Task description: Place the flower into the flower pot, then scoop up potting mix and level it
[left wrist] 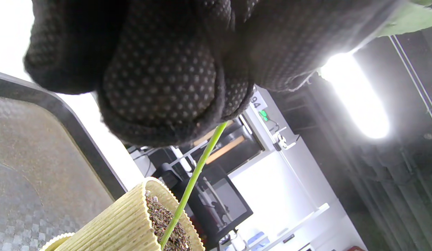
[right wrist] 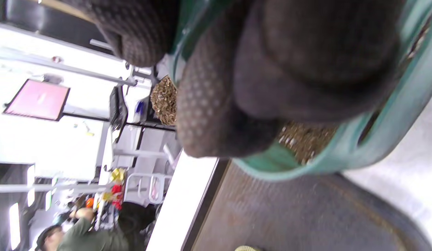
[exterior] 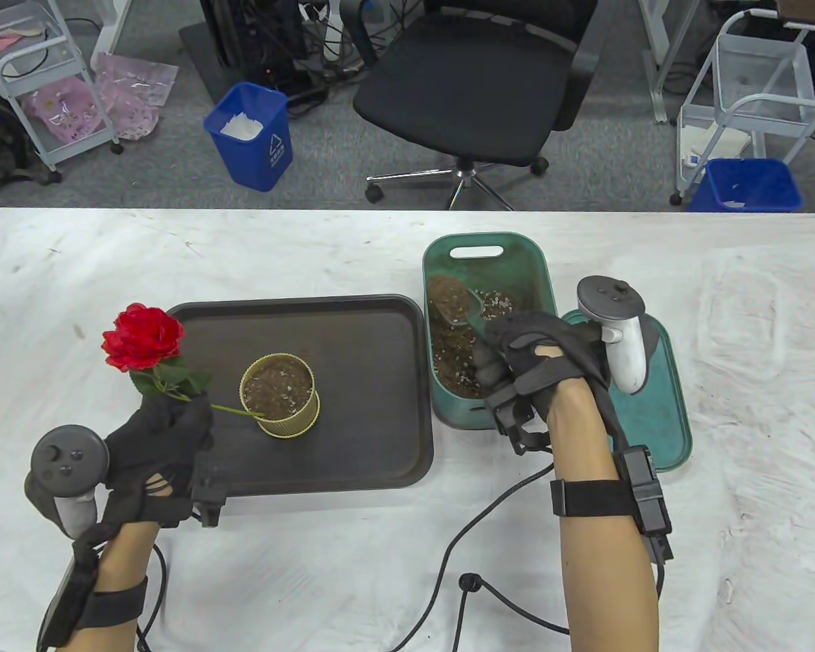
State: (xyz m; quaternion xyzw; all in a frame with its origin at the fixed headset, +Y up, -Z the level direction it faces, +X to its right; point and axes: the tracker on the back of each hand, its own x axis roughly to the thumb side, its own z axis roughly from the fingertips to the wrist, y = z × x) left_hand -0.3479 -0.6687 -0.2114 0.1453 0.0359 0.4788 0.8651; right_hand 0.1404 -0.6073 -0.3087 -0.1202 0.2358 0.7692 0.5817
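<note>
Table view: left hand (exterior: 156, 435) gripping flower (exterior: 142, 337) stem (tip in flower pot (exterior: 280, 396)); right hand (exterior: 536, 360) clutching scoop (exterior: 456, 305) over bin (exterior: 489, 339).

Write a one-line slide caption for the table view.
Left hand holds the rose, stem in the flower pot; right hand scoops potting mix from the green bin.

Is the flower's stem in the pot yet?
In: the flower leans, stem end in the pot's mix, left hand holding the stem.
</note>
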